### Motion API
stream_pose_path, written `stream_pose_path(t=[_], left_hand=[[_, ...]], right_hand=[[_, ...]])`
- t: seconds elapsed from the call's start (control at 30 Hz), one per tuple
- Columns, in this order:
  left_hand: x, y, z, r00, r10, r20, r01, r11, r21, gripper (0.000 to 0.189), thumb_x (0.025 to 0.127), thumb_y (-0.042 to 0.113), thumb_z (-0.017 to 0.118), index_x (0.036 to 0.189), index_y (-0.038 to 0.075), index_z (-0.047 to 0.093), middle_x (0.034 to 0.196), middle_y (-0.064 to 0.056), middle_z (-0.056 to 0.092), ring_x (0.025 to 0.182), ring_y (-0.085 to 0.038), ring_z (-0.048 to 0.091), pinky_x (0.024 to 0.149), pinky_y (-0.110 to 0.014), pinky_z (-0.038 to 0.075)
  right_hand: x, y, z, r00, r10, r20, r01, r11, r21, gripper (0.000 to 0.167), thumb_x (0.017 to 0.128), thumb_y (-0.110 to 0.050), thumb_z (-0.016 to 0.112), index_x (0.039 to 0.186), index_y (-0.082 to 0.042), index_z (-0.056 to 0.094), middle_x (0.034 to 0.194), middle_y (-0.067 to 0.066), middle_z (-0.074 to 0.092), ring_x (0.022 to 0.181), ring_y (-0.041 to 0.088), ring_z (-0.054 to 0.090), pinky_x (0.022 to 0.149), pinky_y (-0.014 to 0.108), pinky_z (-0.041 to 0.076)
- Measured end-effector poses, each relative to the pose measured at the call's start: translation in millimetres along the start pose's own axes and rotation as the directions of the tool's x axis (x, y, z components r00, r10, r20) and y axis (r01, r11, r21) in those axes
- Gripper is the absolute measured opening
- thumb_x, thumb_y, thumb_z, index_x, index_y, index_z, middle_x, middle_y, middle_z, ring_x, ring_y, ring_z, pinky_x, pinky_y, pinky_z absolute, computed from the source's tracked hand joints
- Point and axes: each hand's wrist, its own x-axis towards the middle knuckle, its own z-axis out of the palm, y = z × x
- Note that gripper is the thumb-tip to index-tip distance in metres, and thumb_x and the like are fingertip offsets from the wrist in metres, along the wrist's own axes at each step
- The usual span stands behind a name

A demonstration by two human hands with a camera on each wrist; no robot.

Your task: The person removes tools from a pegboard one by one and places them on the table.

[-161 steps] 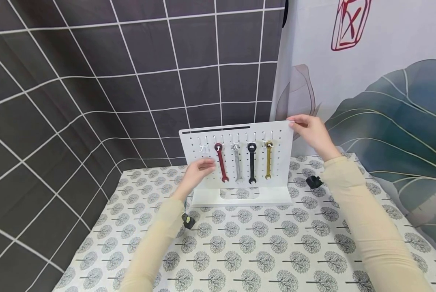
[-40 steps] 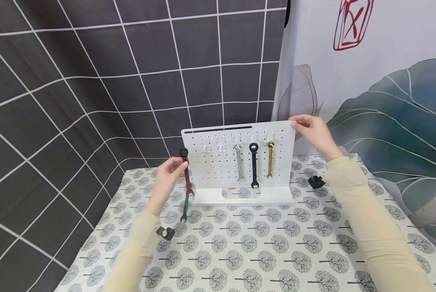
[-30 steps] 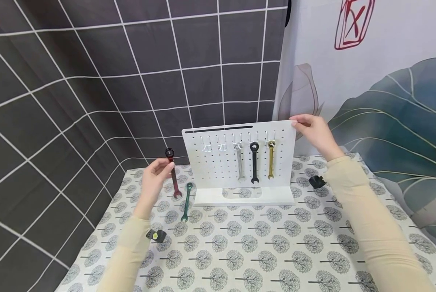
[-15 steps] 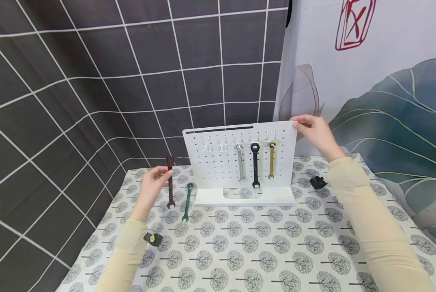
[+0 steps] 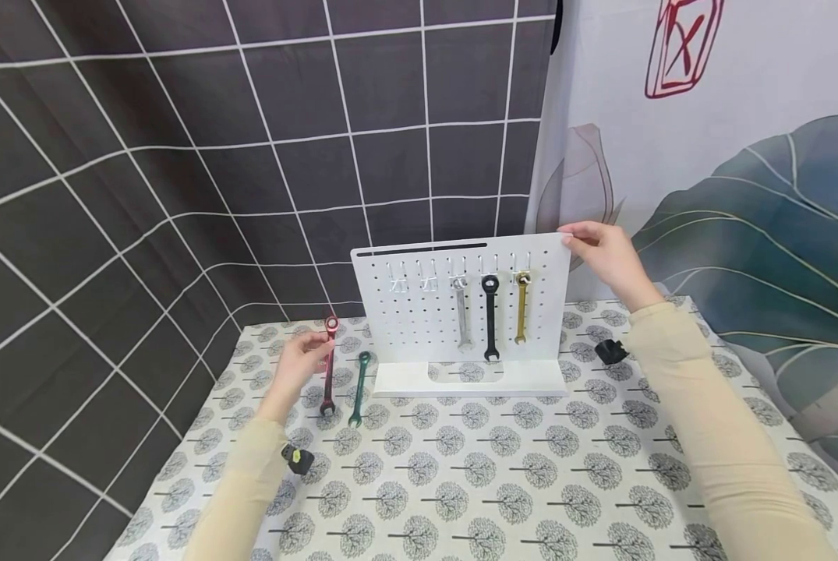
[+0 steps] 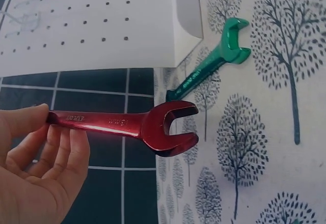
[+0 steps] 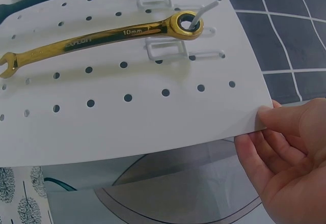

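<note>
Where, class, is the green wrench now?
In the head view, the green wrench lies on the cloth, left of the white pegboard, right of the red wrench.

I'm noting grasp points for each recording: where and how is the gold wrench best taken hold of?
I'd pinch the gold wrench mid-shank, coming from the front, the person's side. It hangs by its ring end on a hook, open end down, with the pegboard behind it. The slim, straight shank looks easy to pinch by its edges.

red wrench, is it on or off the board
Off. The left hand holds the red wrench left of the board, with a visible gap between them.
</note>
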Motion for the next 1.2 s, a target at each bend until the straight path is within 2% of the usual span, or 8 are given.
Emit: stream_pose_path(t=[0.2,0.43,0.73,0.83,1.0,1.2], left_hand=[[4.4,-7.9,1.5,0.999,-0.034,0.02,0.034,0.999,0.01,0.031,0.1,0.012,0.062,0.123,-0.008,0.059,0.122,-0.026,0.063,0.113,-0.038,0.061,0.083,-0.036,0.061],[14.3,-22.2,6.0,0.997,-0.071,0.018,0.069,0.996,0.061,0.026,0.098,0.012,0.064,0.118,-0.005,0.063,0.112,-0.019,0.067,0.094,-0.024,0.067,0.074,-0.031,0.062],[21.7,-29.3,10.0,0.995,-0.099,0.01,0.097,0.988,0.123,0.031,0.098,0.016,0.064,0.121,-0.005,0.062,0.116,-0.023,0.067,0.101,-0.032,0.067,0.076,-0.032,0.062],[24.6,-28.9,11.6,0.995,-0.101,0.006,0.098,0.984,0.152,0.032,0.098,0.016,0.065,0.122,-0.006,0.062,0.116,-0.024,0.067,0.093,-0.029,0.069,0.072,-0.031,0.062],[31.9,-32.9,15.8,0.994,-0.107,0.015,0.103,0.981,0.165,0.032,0.096,0.015,0.067,0.12,-0.006,0.064,0.113,-0.024,0.068,0.075,-0.017,0.065,0.065,-0.028,0.061],[38.1,-41.6,19.6,0.992,-0.12,0.034,0.114,0.982,0.149,0.031,0.094,0.013,0.069,0.117,-0.008,0.065,0.112,-0.023,0.067,0.069,-0.013,0.061,0.062,-0.025,0.059]], right_hand=[[0.1,0.0,0.3,1.0,-0.001,-0.002,0.001,1.0,0.002,0.04,0.102,-0.031,0.061,0.131,-0.004,0.064,0.129,0.021,0.065,0.099,0.004,0.059,0.091,0.028,0.047],[0.2,1.0,0.4,1.0,-0.011,-0.009,0.011,1.0,0.003,0.039,0.102,-0.03,0.061,0.13,-0.003,0.065,0.128,0.021,0.065,0.097,0.001,0.059,0.09,0.027,0.047],[0.7,1.2,0.5,1.0,-0.011,-0.014,0.011,1.0,0.002,0.039,0.102,-0.03,0.061,0.13,-0.003,0.065,0.128,0.021,0.066,0.097,0.003,0.059,0.089,0.026,0.047],[0.7,1.3,-0.4,1.0,-0.011,-0.016,0.011,1.0,0.003,0.038,0.102,-0.03,0.061,0.13,-0.003,0.065,0.128,0.021,0.066,0.098,0.004,0.06,0.089,0.025,0.047],[0.6,1.3,-1.4,1.0,-0.005,-0.018,0.005,1.0,0.004,0.038,0.103,-0.029,0.061,0.13,-0.003,0.065,0.128,0.02,0.066,0.097,0.001,0.059,0.089,0.025,0.047],[0.1,0.1,-0.3,1.0,-0.009,-0.003,0.009,1.0,0.009,0.039,0.102,-0.03,0.061,0.13,-0.002,0.064,0.129,0.021,0.065,0.098,0.002,0.059,0.093,0.029,0.047]])
